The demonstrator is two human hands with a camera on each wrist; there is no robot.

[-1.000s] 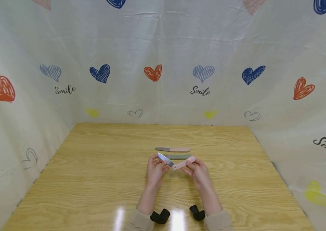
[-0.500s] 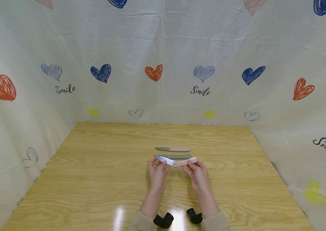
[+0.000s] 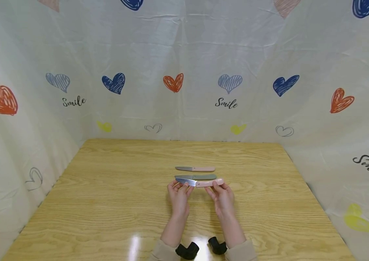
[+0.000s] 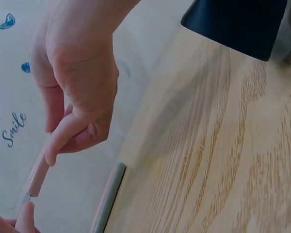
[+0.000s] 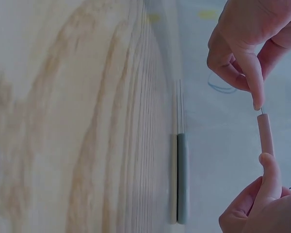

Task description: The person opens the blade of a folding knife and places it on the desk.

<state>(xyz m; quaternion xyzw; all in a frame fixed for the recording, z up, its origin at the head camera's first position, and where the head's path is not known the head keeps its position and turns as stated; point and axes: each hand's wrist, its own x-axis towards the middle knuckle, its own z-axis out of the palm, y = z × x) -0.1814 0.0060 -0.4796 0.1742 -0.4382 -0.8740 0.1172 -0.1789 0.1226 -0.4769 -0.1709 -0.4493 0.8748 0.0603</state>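
Note:
Both hands hold a folding knife (image 3: 205, 184) with a pink handle and a bright blade, raised above the table. My left hand (image 3: 179, 199) pinches the blade between thumb and fingers. The handle's right end is gripped by my right hand (image 3: 224, 200), thumb on the near side. Blade and handle lie in one line, tip to the left. In the left wrist view the right hand (image 4: 80, 82) grips the handle (image 4: 39, 174), while the blade is mostly hidden. The right wrist view has the left hand (image 5: 247, 53) pinching the thin blade above the handle (image 5: 265, 133).
Just beyond the hands lies a green-handled knife (image 3: 205, 177) on the wooden table (image 3: 106, 203). Parallel behind it is another pink-handled knife (image 3: 204, 169), both with tips to the left. Black wrist-worn pieces (image 3: 187, 251) sit by the cuffs. A heart-printed curtain (image 3: 197, 54) surrounds the table.
The blade stood at an angle to the pink handle a second ago; it has swung straight, in line with it. The hands have shifted only slightly. The two knives lying down have not moved.

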